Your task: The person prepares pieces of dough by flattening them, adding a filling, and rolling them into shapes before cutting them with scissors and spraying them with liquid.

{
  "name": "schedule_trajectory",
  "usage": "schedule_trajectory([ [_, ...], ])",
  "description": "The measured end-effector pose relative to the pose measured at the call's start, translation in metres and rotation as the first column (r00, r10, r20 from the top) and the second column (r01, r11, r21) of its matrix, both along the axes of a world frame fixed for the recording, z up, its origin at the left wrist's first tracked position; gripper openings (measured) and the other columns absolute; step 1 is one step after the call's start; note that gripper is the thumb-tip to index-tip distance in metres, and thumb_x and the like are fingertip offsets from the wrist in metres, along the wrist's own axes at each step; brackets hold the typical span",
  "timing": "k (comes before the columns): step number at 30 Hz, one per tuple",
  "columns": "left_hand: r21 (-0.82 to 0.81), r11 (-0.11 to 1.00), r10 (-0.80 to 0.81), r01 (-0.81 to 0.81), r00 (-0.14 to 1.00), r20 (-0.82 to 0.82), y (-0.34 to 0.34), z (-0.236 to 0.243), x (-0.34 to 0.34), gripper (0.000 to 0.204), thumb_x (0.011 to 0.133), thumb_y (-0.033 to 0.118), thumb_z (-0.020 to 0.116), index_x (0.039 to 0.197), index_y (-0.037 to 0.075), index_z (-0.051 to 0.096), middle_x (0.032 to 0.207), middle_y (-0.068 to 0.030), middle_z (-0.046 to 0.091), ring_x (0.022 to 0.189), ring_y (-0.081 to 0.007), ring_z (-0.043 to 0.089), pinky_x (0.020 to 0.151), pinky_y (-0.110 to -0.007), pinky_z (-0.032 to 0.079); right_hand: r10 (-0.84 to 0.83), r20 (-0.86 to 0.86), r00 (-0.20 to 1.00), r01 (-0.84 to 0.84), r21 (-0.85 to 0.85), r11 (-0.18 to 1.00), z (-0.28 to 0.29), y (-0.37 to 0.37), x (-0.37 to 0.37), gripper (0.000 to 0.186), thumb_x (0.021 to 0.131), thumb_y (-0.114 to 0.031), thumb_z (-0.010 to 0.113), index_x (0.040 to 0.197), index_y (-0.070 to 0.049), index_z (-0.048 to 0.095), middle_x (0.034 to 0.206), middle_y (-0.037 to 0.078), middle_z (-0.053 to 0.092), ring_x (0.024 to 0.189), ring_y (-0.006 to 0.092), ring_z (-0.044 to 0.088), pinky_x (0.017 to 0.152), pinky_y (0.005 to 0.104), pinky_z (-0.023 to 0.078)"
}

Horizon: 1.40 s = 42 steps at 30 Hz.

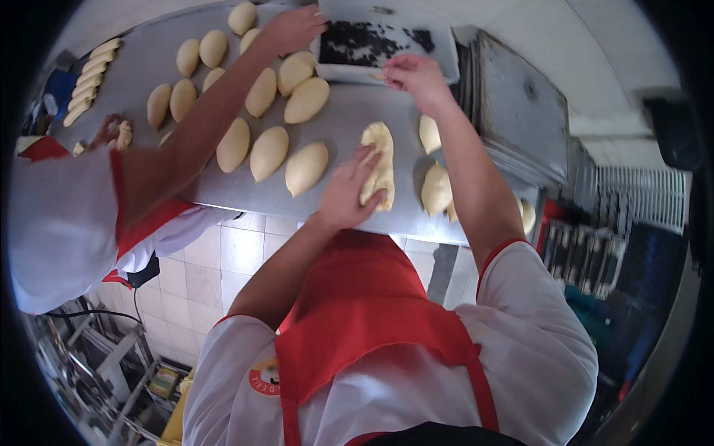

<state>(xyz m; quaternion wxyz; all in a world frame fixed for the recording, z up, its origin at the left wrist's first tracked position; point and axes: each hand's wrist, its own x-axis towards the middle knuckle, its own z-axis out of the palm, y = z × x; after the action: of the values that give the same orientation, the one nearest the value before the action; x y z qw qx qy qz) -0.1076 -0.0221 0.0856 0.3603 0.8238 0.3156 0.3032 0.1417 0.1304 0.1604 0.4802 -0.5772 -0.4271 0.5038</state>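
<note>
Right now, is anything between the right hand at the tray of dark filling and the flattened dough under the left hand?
Nothing visible blocks it. Bare steel table lies between the right hand and the flattened dough under the left hand; one dough piece sits just right of that line.

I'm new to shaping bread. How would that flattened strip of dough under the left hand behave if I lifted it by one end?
The flattened dough strip would probably droop and stretch, since it lies thin and long under the left hand. It looks soft and likely dents under the fingers. Unlike the plump oval dough pieces beside it, it seems unlikely to roll on the steel table.
</note>
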Motion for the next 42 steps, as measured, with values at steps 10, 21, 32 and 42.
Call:
schedule_trajectory([
  [10,-0.016,0.996,0.087,-0.087,0.994,0.064,-0.061,-0.019,-0.071,0.054,0.097,0.021,0.073,0.146,0.004,0.057,0.149,-0.0250,0.052,0.135,-0.0448,0.053,0.111,-0.049,0.048,0.084,0.699,0.710,0.129,-0.246,0.961,-0.063,-0.148,-0.056,0.026,0.090,-0.019,0.075,0.113,-0.008,0.082,0.101,0.017,0.080,0.085,0.0292,0.078,0.083,0.0387,0.062],
  [21,-0.248,0.951,0.217,-0.186,0.970,0.107,-0.033,-0.055,-0.033,0.038,0.099,0.005,0.063,0.136,-0.002,0.061,0.130,-0.0252,0.062,0.120,-0.0426,0.064,0.101,-0.047,0.055,0.049,0.756,0.652,0.151,-0.193,0.970,-0.054,-0.202,-0.082,0.022,0.096,-0.017,0.072,0.113,-0.006,0.081,0.098,0.019,0.080,0.079,0.0254,0.080,0.078,0.0379,0.062],
  [32,0.008,0.924,0.383,-0.383,0.924,0.016,0.017,-0.040,0.041,0.049,0.101,0.007,0.059,0.148,-0.004,0.051,0.148,-0.0270,0.054,0.139,-0.0438,0.053,0.115,-0.048,0.045,0.060,0.681,0.730,0.076,-0.168,0.983,-0.081,-0.120,-0.023,0.021,0.092,-0.019,0.073,0.108,-0.009,0.083,0.101,0.017,0.080,0.092,0.0322,0.076,0.086,0.0387,0.059],
  [42,-0.192,0.978,0.014,-0.081,0.946,-0.325,0.031,-0.033,0.094,0.077,0.106,0.037,0.055,0.167,0.000,0.026,0.175,-0.0244,0.022,0.163,-0.0445,0.016,0.133,-0.054,0.008,-0.086,0.585,0.807,0.080,0.036,0.996,-0.100,-0.115,0.016,0.029,0.102,-0.018,0.062,0.122,-0.003,0.076,0.116,0.019,0.071,0.101,0.0313,0.068,0.093,0.0415,0.055],
])
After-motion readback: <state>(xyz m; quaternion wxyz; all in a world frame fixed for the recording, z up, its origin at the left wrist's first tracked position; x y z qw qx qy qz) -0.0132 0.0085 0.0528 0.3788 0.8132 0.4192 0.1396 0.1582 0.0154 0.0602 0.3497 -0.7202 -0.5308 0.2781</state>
